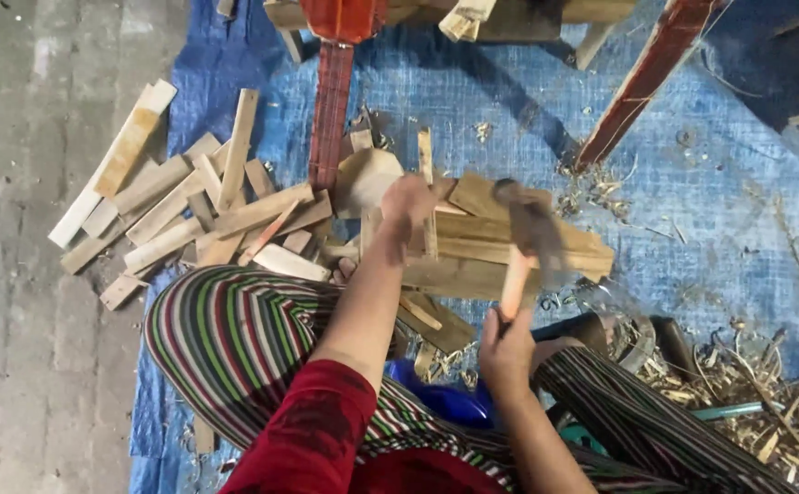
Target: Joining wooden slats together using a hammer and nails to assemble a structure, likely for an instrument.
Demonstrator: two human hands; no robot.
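My left hand [408, 201] grips a thin upright wooden stick [428, 178] that stands on a thick wooden block [473, 274]. My right hand [507, 346] is shut on the pale wooden handle of a hatchet [533, 233], whose dark blurred head hangs just right of the stick, above the block. I sit with legs in striped trousers [235, 338] on either side of the block.
A heap of split wood slats [189, 206] lies to the left on a blue tarp [711, 210]. Wood shavings [747, 384] pile up at the lower right. Red-painted wooden legs [331, 110] stand at the top. Grey concrete floor [15, 274] runs along the left.
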